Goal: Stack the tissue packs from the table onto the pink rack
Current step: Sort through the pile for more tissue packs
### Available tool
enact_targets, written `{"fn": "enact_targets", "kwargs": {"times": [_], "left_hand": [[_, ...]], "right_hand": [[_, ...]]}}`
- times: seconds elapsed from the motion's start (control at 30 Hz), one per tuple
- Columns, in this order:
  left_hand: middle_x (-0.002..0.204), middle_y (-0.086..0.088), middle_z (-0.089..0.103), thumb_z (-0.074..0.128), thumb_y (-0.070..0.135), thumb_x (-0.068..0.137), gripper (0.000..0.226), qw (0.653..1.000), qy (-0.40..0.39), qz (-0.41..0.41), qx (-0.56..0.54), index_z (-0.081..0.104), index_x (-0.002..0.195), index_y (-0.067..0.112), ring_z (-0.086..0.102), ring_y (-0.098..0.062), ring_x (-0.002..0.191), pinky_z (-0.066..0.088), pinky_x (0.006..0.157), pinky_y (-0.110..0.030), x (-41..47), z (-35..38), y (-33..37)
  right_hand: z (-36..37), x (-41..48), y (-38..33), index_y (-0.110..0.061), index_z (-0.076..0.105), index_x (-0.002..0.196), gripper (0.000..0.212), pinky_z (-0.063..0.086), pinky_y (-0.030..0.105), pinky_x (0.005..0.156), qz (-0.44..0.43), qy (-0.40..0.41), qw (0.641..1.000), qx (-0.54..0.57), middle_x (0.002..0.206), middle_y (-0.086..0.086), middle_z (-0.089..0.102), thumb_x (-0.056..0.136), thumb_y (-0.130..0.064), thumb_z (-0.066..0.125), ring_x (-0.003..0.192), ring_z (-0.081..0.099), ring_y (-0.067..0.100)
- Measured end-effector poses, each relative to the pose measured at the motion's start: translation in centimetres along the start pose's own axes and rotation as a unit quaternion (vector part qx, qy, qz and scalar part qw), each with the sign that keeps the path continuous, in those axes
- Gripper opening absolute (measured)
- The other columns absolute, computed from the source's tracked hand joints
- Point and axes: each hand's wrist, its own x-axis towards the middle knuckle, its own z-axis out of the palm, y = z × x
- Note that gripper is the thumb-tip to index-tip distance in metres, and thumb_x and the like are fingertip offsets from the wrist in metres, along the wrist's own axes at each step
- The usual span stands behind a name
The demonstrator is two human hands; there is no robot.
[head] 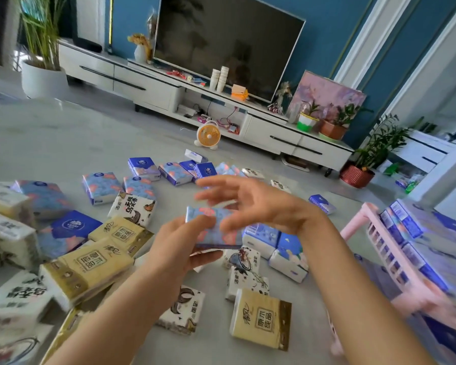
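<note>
Only the person's two arms showed. The bare left hand (178,243) ran into a bare left forearm (108,314), uncovered all the way to the picture's lower edge. The bare right hand (261,206) and right forearm (353,285) were likewise uncovered along their whole visible length. The right hand's slender fingers (213,181) were blurred, their nails too soft to make out.
</note>
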Motion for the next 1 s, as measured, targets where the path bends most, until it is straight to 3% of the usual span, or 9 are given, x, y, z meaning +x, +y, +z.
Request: {"fn": "enact_targets", "kwargs": {"times": [0.07,0.13,0.2,0.33,0.43,0.53,0.73,0.9,1.0], "left_hand": [[0.074,-0.014,0.067,0.058,0.002,0.083,0.007,0.999,0.001,-0.018,-0.047,0.061,0.089,0.0,0.065,-0.017,0.053,0.058,0.053,-0.029,0.0,0.2,-0.1],[0.088,-0.024,0.068,0.058,-0.004,0.081,0.022,0.997,-0.036,-0.022,-0.065,0.056,0.103,-0.007,0.068,-0.023,0.061,0.059,0.055,-0.034,0.0,0.4,-0.1],[0.095,-0.028,0.067,0.057,-0.006,0.08,0.032,0.996,-0.059,-0.015,-0.067,0.051,0.111,-0.01,0.068,-0.026,0.064,0.058,0.053,-0.033,0.0,0.6,-0.1],[0.066,-0.01,0.07,0.061,0.003,0.079,0.012,0.998,-0.057,-0.011,-0.037,0.06,0.091,0.003,0.064,-0.013,0.05,0.053,0.049,-0.022,0.1,0.6,-0.3],[0.071,-0.006,0.071,0.066,0.013,0.076,0.017,0.999,-0.052,-0.004,0.0,0.063,0.091,0.008,0.06,-0.01,0.051,0.045,0.051,-0.02,0.2,0.4,-0.5],[0.081,-0.014,0.071,0.07,0.01,0.073,0.024,0.999,-0.042,-0.002,0.003,0.06,0.094,0.004,0.064,-0.017,0.059,0.049,0.05,-0.021,0.3,0.3,-0.4],[0.086,-0.018,0.068,0.062,-0.002,0.077,0.03,0.998,-0.057,0.015,-0.018,0.055,0.104,0.008,0.064,-0.021,0.055,0.046,0.042,-0.022,-0.4,0.2,-0.2],[0.086,-0.017,0.069,0.059,-0.002,0.078,0.034,0.998,-0.058,0.025,-0.016,0.056,0.112,0.007,0.065,-0.022,0.059,0.051,0.05,-0.027,-1.2,0.6,0.0],[0.09,-0.013,0.066,0.057,0.002,0.081,0.037,0.999,-0.024,0.042,-0.016,0.053,0.115,0.017,0.066,-0.019,0.06,0.05,0.053,-0.028,-2.2,0.8,0.3]], "right_hand": [[-2.1,0.6,1.7,-0.014,0.054,0.124,0.046,0.05,0.025,0.084,0.037,0.196,0.977,0.075,0.109,0.002,0.065,0.079,-0.017,0.067,0.109,0.058,0.02],[-4.9,1.4,4.8,-0.005,0.054,0.121,0.04,0.046,0.037,0.087,0.186,0.433,0.878,-0.087,0.114,0.018,0.06,0.085,-0.021,0.061,0.111,0.053,0.033],[-6.7,1.2,8.3,-0.003,0.041,0.13,0.05,0.038,0.04,0.096,0.349,0.489,0.75,-0.276,0.131,0.022,0.044,0.086,-0.021,0.057,0.121,0.042,0.037],[-8.3,0.6,11.9,-0.004,0.012,0.145,0.08,0.022,0.046,0.112,0.499,0.526,0.673,-0.149,0.147,0.027,0.018,0.084,-0.027,0.059,0.135,0.023,0.04],[-9.9,-0.3,14.0,0.0,0.025,0.141,0.074,0.051,0.029,0.085,0.495,0.506,0.705,-0.04,0.136,0.021,0.041,0.08,-0.023,0.06,0.107,0.053,0.028],[-10.5,-1.1,15.5,0.002,0.052,0.12,0.043,0.036,0.011,0.034,0.475,0.454,0.751,-0.063,0.107,0.016,0.06,0.08,-0.011,0.061,0.065,0.054,0.016],[-9.6,-1.3,13.0,-0.004,0.049,0.126,0.046,0.046,0.027,0.08,0.54,0.473,0.66,-0.221,0.125,0.009,0.057,0.084,-0.017,0.063,0.113,0.056,0.024],[-7.6,-1.5,10.0,0.001,0.05,0.117,0.036,0.046,0.032,0.074,0.413,0.516,0.691,-0.292,0.117,0.017,0.059,0.085,-0.005,0.063,0.106,0.058,0.032],[-6.3,-1.6,5.0,-0.005,0.055,0.091,0.027,0.036,0.027,0.058,0.309,0.482,0.755,-0.32,0.086,0.012,0.057,0.08,-0.02,0.074,0.079,0.058,0.025]]}}
